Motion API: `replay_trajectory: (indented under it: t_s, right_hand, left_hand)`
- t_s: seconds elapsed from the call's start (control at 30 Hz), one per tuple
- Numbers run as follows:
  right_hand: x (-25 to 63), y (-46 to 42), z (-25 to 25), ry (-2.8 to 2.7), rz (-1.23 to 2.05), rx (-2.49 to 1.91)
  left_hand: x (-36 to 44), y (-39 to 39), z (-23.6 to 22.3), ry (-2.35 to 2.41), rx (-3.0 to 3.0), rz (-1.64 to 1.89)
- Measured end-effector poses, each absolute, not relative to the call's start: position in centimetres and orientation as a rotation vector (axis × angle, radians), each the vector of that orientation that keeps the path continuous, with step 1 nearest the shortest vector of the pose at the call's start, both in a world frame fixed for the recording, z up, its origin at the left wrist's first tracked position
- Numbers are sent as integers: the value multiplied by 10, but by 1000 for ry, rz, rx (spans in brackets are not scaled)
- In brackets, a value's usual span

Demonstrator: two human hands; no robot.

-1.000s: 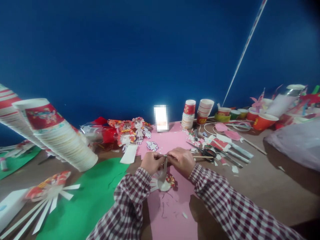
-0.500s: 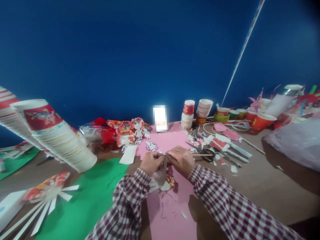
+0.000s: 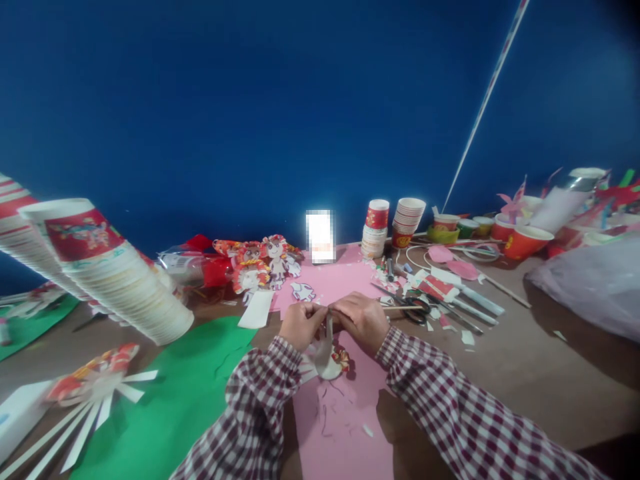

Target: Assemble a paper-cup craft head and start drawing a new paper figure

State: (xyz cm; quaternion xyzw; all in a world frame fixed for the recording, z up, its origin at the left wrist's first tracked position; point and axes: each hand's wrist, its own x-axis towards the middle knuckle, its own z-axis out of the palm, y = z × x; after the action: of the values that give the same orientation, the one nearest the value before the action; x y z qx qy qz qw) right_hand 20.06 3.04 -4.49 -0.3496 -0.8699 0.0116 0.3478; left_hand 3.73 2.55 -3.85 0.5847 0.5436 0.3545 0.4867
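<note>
My left hand and my right hand meet over the pink paper, fingers closed in a pinch. Between their fingertips they hold the narrow upper end of a white paper cutout. Its wider, rounded lower part hangs below the hands. Behind that part, red and gold printed paper and pale strips show. The pinched tip is mostly hidden by my fingers. Just beyond my left hand lies a small white cutout figure with a dark outline.
Stacked paper cups lean at the left above a green sheet. A cut-up cup with splayed strips lies there. Scissors, a thin stick and paper scraps lie at right. A plastic bag sits far right.
Both hands stay almost in place, still pinching the cutout's upper end. The lower part of the cutout has turned slightly.
</note>
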Motion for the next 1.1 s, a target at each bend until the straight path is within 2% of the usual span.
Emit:
replay_trajectory:
  t_s: [1.1]
  right_hand:
    - [200,31,-49,-2201,196,-954]
  left_hand:
    - [34,28,-41,1334,1423,866]
